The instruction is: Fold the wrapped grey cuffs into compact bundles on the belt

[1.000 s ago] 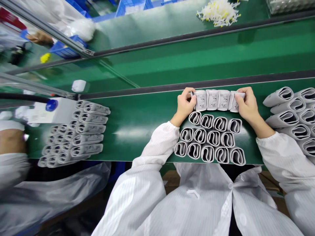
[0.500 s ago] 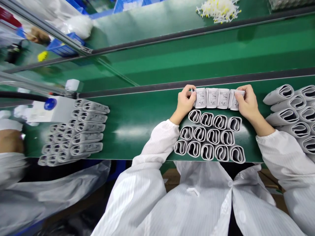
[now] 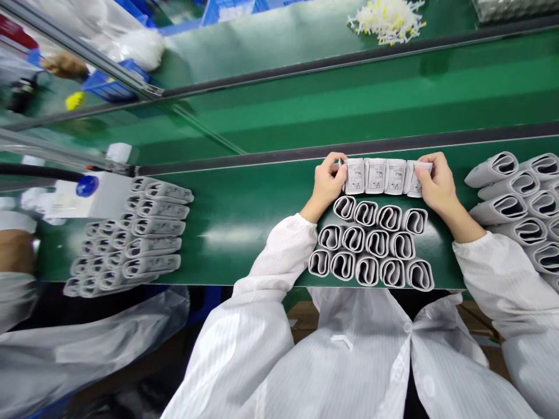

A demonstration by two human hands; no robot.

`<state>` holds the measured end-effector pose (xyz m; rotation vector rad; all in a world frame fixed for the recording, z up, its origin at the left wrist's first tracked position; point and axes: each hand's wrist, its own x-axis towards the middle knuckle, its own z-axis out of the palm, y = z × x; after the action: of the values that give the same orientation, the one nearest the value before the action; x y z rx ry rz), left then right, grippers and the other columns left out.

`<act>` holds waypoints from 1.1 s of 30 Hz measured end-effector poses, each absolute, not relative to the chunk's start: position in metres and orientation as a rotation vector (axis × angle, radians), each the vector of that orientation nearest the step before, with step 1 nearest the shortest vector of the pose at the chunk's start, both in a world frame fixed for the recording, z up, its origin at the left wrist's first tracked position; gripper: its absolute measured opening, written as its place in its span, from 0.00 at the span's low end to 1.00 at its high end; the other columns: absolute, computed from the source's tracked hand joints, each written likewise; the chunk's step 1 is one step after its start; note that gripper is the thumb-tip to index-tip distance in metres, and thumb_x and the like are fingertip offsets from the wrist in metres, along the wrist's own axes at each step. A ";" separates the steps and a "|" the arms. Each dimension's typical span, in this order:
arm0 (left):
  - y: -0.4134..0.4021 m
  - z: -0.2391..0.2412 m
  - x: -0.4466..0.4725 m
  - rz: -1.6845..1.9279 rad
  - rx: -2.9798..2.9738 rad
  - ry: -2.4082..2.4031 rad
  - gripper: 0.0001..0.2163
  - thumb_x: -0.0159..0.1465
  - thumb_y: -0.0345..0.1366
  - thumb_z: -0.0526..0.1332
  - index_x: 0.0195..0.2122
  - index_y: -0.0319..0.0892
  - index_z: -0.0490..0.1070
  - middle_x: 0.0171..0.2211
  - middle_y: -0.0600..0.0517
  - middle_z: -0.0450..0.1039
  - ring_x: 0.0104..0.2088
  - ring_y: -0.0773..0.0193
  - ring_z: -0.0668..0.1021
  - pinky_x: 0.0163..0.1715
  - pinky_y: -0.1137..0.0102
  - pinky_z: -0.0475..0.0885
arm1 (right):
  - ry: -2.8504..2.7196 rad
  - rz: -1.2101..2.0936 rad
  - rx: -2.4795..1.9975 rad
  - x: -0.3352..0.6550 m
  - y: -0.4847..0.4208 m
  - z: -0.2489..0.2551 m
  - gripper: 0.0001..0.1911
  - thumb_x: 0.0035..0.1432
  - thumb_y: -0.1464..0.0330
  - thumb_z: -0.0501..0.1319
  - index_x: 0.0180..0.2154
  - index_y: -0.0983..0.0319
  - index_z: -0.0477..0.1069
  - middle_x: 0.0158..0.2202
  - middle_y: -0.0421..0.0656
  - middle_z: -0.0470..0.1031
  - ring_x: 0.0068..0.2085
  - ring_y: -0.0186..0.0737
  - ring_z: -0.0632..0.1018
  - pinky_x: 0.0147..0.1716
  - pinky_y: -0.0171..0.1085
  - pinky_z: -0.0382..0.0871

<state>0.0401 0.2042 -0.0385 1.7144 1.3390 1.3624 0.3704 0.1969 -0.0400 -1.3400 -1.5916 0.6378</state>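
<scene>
Our left hand [image 3: 327, 183] and right hand [image 3: 438, 183] grip a printed white strip [image 3: 375, 176] — fingers [image 3: 336, 166] clamped on both ends — rolled white pieces [image 3: 371, 241] in rows just below, green conveyor belt [image 3: 244, 203] beneath

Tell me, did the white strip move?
No, hardly at all. The white strip sits in about the same spot, just above the top row of rolled pieces, neither nearer nor farther.

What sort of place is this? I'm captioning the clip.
Most likely a factory assembly line: a green conveyor belt runs past, rows of identical rolled white printed pieces sit on it, and the person wears a white striped smock.
</scene>
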 end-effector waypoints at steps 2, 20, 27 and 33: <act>0.204 -0.038 0.040 1.356 1.714 1.349 0.28 0.73 0.72 0.60 0.43 0.50 0.76 0.20 0.60 0.59 0.20 0.66 0.62 0.24 0.65 0.55 | -1.592 0.635 -1.337 0.370 0.197 -0.041 0.34 0.69 0.28 0.62 0.44 0.51 0.73 0.41 0.45 0.78 0.41 0.53 0.78 0.52 0.59 0.81; 0.204 -0.040 0.039 1.372 1.732 1.341 0.30 0.74 0.74 0.59 0.44 0.50 0.77 0.21 0.59 0.61 0.20 0.66 0.62 0.24 0.65 0.56 | -1.621 0.655 -1.345 0.371 0.196 -0.037 0.31 0.71 0.31 0.63 0.45 0.52 0.73 0.43 0.46 0.80 0.43 0.54 0.80 0.54 0.61 0.82; 0.204 -0.041 0.039 1.339 1.731 1.355 0.30 0.75 0.74 0.58 0.45 0.50 0.77 0.23 0.58 0.62 0.21 0.65 0.63 0.26 0.64 0.57 | -1.617 0.635 -1.342 0.372 0.197 -0.040 0.31 0.71 0.31 0.63 0.45 0.52 0.73 0.43 0.46 0.80 0.42 0.54 0.80 0.55 0.61 0.82; 0.204 -0.036 0.040 1.382 1.766 1.337 0.34 0.75 0.77 0.56 0.44 0.49 0.79 0.28 0.53 0.70 0.27 0.62 0.71 0.29 0.63 0.65 | -1.602 0.611 -1.327 0.369 0.196 -0.041 0.36 0.69 0.26 0.60 0.44 0.52 0.72 0.43 0.47 0.80 0.42 0.54 0.79 0.53 0.61 0.81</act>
<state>0.0396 0.2042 -0.0363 1.7664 1.3365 1.3822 0.3691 0.1961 -0.0411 -1.3271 -1.6020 0.6113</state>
